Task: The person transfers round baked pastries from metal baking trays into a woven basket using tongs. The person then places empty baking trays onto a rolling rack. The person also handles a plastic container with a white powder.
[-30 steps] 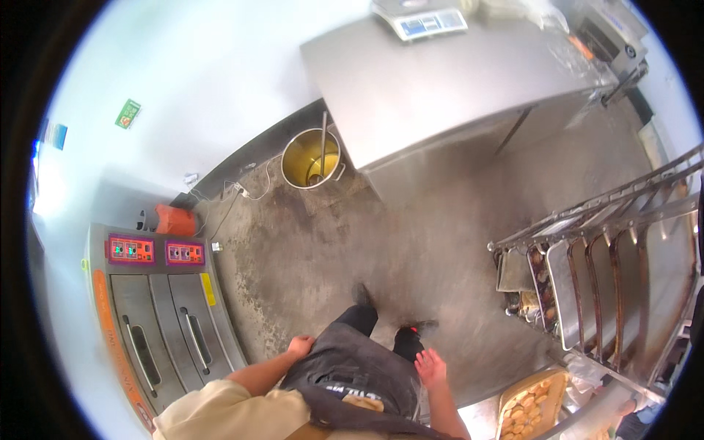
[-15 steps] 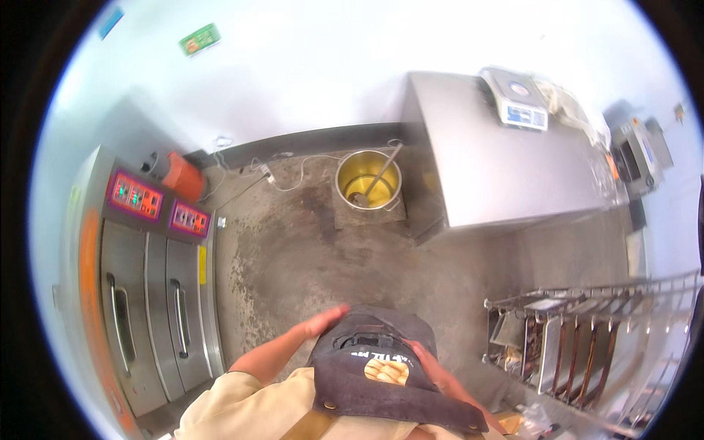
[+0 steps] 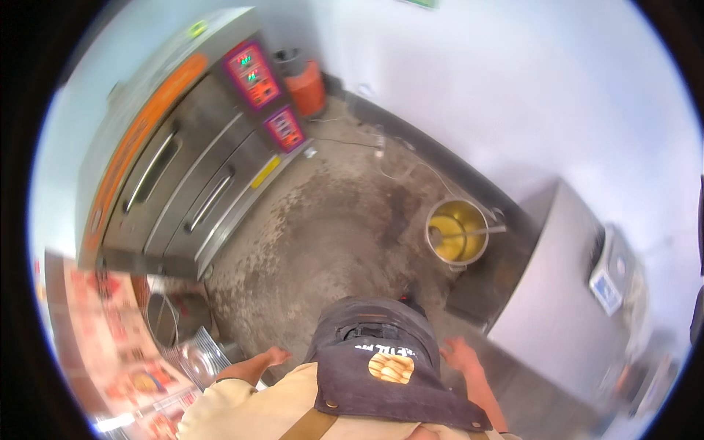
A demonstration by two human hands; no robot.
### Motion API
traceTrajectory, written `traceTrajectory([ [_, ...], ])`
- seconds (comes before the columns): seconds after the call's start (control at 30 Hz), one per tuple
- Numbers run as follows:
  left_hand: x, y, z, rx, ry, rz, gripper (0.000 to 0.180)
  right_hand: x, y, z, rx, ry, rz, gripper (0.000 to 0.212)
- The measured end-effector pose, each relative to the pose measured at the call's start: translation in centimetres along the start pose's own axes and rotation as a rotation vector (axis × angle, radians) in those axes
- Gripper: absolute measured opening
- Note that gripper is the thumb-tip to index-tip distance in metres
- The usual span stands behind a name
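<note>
My left hand point(image 3: 279, 356) hangs at my left side with nothing visible in it, its fingers loosely extended. On the other side of my dark apron point(image 3: 359, 400), my right hand point(image 3: 460, 353) is held low, fingers apart and empty. Neither hand touches any object. Ahead to the right, a metal pot point(image 3: 478, 255) stands near the wall with yellow liquid inside. A long-handled ladle point(image 3: 480, 232) leans in it, its handle over the right rim. To the left is a steel deck oven point(image 3: 198, 114) with two closed doors and lit control panels.
A steel table point(image 3: 554, 275) with a scale point(image 3: 610, 275) on it stands at the right. An orange bucket point(image 3: 306, 89) sits beyond the oven. Cables point(image 3: 392, 158) lie along the far wall. At the lower left are a grey bin point(image 3: 180, 319) and a printed sheet point(image 3: 121, 345).
My view has turned left, so the oven sits more centrally and the pot farther right. The rack has left view. My hands have dropped from the front of my body to its sides.
</note>
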State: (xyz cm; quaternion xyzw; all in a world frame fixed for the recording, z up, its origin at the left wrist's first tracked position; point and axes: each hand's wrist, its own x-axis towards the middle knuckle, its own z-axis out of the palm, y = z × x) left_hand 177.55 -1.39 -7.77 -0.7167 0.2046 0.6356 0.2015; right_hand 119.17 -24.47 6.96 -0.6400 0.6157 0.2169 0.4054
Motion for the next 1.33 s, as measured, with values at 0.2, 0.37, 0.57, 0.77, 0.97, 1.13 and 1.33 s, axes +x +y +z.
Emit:
traceTrajectory([
  [0.2,-0.2,10.2,13.6,-0.498,0.186,0.182,0.046,9.9,-9.6,-16.7,0.182,0.250,-0.453,0.049],
  [0.37,-0.4,16.5,22.3,-0.895,0.369,0.163,0.044,15.7,-17.9,-19.5,0.320,0.068,-0.905,0.052],
  [0.57,-0.8,12.8,27.8,-1.332,0.314,0.003,0.040,20.4,-12.3,-11.2,-0.043,-0.717,-0.653,0.053],
  [0.77,0.4,5.8,29.3,-0.949,0.752,0.260,0.031,28.2,-15.4,-9.9,-0.249,-0.556,-0.150,0.047],
  [0.97,-0.5,-3.1,23.5,-1.979,0.448,-0.075,0.024,29.8,-29.9,-3.3,-0.183,-0.536,-0.161,0.040],
  [1.13,-0.7,-9.2,21.6,-2.199,0.550,-0.137,0.025,28.5,-42.2,5.3,-0.025,-0.607,-0.332,0.035],
  [1.33,-0.6,-12.7,20.1,-2.257,0.518,-0.145,0.024,30.4,-52.3,9.5,-0.339,-0.587,-0.444,0.029],
])
